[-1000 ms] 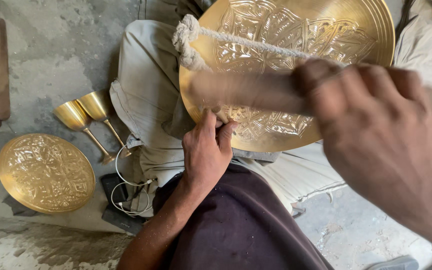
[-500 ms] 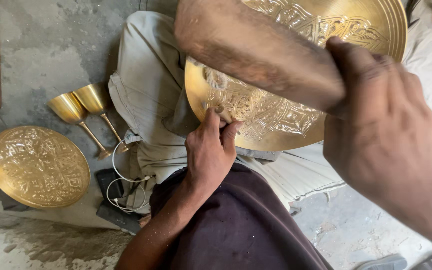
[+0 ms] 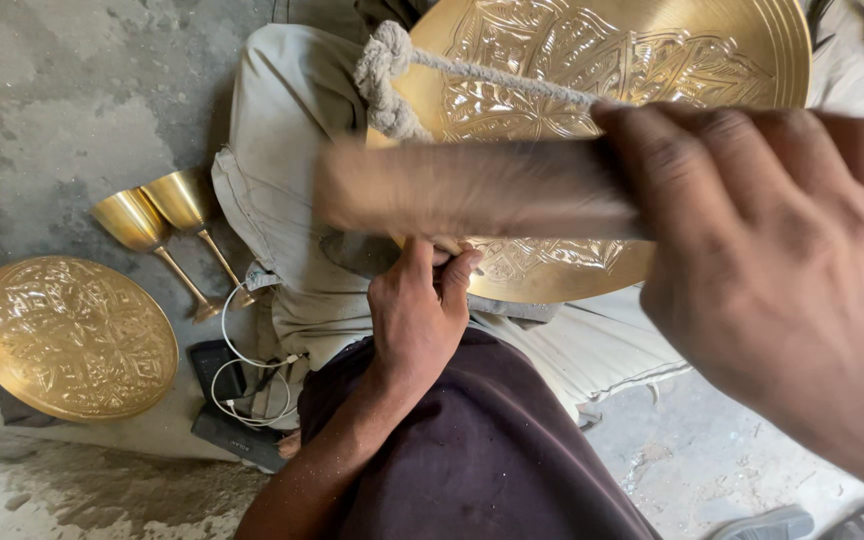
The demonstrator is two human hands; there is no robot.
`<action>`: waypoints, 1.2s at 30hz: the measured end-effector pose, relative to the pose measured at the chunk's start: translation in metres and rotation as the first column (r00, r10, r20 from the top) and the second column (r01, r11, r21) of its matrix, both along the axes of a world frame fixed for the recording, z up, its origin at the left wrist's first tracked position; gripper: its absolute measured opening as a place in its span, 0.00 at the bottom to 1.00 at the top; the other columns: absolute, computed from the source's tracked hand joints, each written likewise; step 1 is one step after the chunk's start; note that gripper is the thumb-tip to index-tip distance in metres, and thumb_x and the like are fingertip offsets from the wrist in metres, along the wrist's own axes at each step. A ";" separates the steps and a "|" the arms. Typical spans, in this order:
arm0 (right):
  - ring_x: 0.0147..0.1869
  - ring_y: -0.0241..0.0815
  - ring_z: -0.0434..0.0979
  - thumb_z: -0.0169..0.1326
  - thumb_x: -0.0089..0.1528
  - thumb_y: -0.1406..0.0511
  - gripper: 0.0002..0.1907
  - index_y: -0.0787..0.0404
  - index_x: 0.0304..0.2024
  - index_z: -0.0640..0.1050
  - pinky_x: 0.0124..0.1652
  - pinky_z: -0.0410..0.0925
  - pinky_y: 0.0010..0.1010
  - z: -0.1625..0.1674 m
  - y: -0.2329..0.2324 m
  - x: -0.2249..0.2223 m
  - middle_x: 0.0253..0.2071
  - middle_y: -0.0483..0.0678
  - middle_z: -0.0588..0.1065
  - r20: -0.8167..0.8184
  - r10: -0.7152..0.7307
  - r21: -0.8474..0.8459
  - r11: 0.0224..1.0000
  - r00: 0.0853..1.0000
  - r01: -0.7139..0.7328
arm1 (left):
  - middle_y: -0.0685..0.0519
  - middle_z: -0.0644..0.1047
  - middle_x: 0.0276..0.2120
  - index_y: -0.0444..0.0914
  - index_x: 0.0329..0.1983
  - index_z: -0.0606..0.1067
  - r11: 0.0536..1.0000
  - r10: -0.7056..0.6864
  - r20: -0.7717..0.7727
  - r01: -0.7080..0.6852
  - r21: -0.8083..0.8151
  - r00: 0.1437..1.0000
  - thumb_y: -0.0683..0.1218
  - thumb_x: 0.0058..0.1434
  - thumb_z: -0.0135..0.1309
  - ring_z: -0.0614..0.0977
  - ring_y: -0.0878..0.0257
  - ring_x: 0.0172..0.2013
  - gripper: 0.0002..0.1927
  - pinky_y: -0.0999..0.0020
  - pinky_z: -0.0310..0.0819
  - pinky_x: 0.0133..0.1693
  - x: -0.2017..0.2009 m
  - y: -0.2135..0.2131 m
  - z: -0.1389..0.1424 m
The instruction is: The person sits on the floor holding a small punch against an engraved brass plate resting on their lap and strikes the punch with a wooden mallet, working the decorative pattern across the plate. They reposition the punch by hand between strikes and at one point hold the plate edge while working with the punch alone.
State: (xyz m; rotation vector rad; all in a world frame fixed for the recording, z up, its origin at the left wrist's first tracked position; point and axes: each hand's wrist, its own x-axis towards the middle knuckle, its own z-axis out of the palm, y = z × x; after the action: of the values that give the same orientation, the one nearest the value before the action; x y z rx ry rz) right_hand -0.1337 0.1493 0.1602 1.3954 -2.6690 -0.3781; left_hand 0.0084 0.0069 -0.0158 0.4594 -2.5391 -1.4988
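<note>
A large engraved brass tray (image 3: 652, 70) rests on the person's lap, tilted against cloth-covered legs, its floral relief facing up. Closest to the lens and across the tray's lower half, the right hand (image 3: 782, 250) is wrapped tight around a wooden mallet (image 3: 472, 190), fingers curled over the handle; the mallet's head is blurred, held level just above the tray's lower edge. A knotted cord (image 3: 392, 75) lies over the tray's left rim, its strand running across the engraved face toward the right hand. At the tray's bottom edge, the left hand (image 3: 417, 315) pinches a small tool between thumb and fingertips, its tip set on the metal; the tool itself is mostly hidden by the fingers.

Well to the left of the tray, on the concrete floor (image 3: 82, 100), lies a smaller engraved brass plate (image 3: 72, 335), flat and face up. Between that plate and the tray, two brass goblets (image 3: 167, 215) lie tipped on their sides, cups touching. Below the goblets, a white cable (image 3: 242, 370) loops over a dark phone (image 3: 222, 400).
</note>
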 end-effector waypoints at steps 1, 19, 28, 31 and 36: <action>0.47 0.42 0.80 0.53 0.66 0.70 0.18 0.62 0.59 0.81 0.52 0.68 0.37 0.001 -0.002 0.000 0.48 0.47 0.81 0.025 -0.036 -0.026 0.999 0.999 0.037 | 0.50 0.80 0.29 0.34 0.43 0.69 1.000 0.002 -0.034 -0.002 -0.019 0.999 0.48 0.70 0.58 0.84 0.55 0.28 0.14 0.61 0.75 0.29 0.001 0.000 -0.002; 0.46 0.31 0.77 0.58 0.66 0.60 0.20 0.50 0.61 0.81 0.52 0.65 0.26 -0.011 0.003 0.005 0.45 0.36 0.79 -0.122 0.013 0.136 0.991 0.992 0.003 | 0.51 0.82 0.31 0.33 0.44 0.71 0.993 0.020 0.011 -0.021 0.114 1.000 0.49 0.70 0.57 0.87 0.61 0.29 0.14 0.69 0.81 0.27 0.013 0.005 -0.009; 0.47 0.33 0.73 0.52 0.74 0.59 0.17 0.50 0.64 0.77 0.52 0.62 0.30 -0.021 0.022 0.013 0.47 0.36 0.76 -0.105 -0.024 0.058 0.998 0.994 0.030 | 0.50 0.81 0.26 0.33 0.33 0.73 0.999 0.025 0.055 -0.027 0.028 0.998 0.49 0.66 0.62 0.86 0.58 0.26 0.15 0.65 0.77 0.27 0.015 0.006 -0.014; 0.47 0.32 0.75 0.54 0.72 0.54 0.14 0.44 0.59 0.80 0.53 0.63 0.34 -0.022 0.022 0.012 0.42 0.34 0.78 -0.253 0.099 0.124 0.990 0.962 -0.069 | 0.50 0.81 0.24 0.37 0.30 0.75 0.995 -0.037 0.123 0.049 -0.089 0.992 0.48 0.66 0.63 0.85 0.56 0.25 0.13 0.64 0.78 0.28 0.015 0.005 -0.016; 0.38 0.30 0.75 0.53 0.64 0.54 0.17 0.38 0.56 0.81 0.47 0.65 0.31 -0.009 0.011 0.013 0.31 0.32 0.76 -0.288 0.163 0.268 0.960 0.944 -0.084 | 0.51 0.81 0.26 0.32 0.38 0.73 0.999 -0.029 0.069 0.028 0.021 0.997 0.47 0.66 0.61 0.86 0.59 0.27 0.13 0.66 0.79 0.28 0.009 0.003 -0.011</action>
State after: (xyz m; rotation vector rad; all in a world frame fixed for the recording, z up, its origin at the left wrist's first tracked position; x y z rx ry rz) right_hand -0.1210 0.1602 0.1510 1.4220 -2.3297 -0.8706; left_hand 0.0177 0.0095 -0.0270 0.4884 -2.5961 -1.5454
